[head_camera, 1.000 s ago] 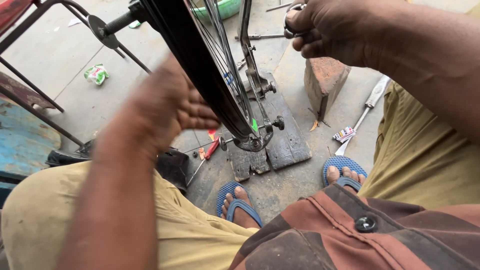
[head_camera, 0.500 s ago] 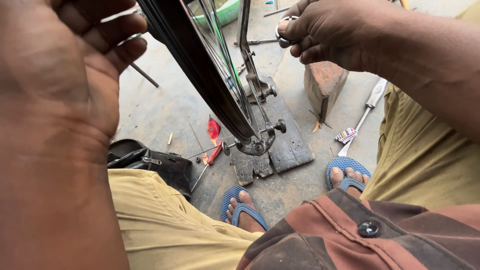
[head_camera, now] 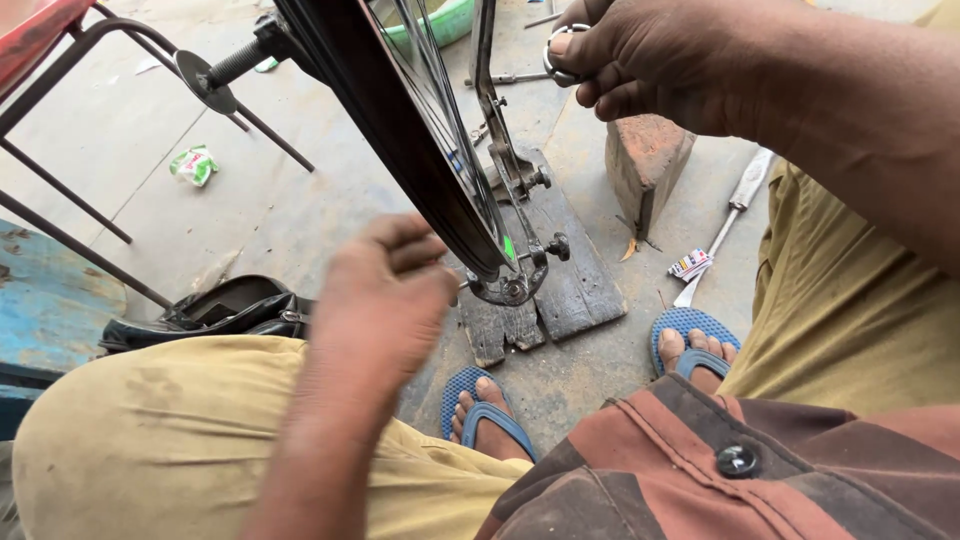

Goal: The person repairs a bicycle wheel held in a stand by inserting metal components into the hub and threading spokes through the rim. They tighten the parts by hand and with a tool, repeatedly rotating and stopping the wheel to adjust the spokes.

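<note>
Head view, looking down past both knees. Bicycle wheel (head_camera: 400, 130) runs from top centre down to frame centre, seated in a metal stand (head_camera: 515, 180) on a dark wooden board (head_camera: 575, 295) on the concrete floor (head_camera: 250, 200). Left hand (head_camera: 385, 290), centre, fingers curled loosely, just beside the rim's lowest part; contact unclear. Right hand (head_camera: 650, 60), upper right, pinches a small metal ring tool (head_camera: 558, 55). Brick (head_camera: 650, 160) right of stand.

Grey concrete floor (head_camera: 280, 200) — daylight
</note>
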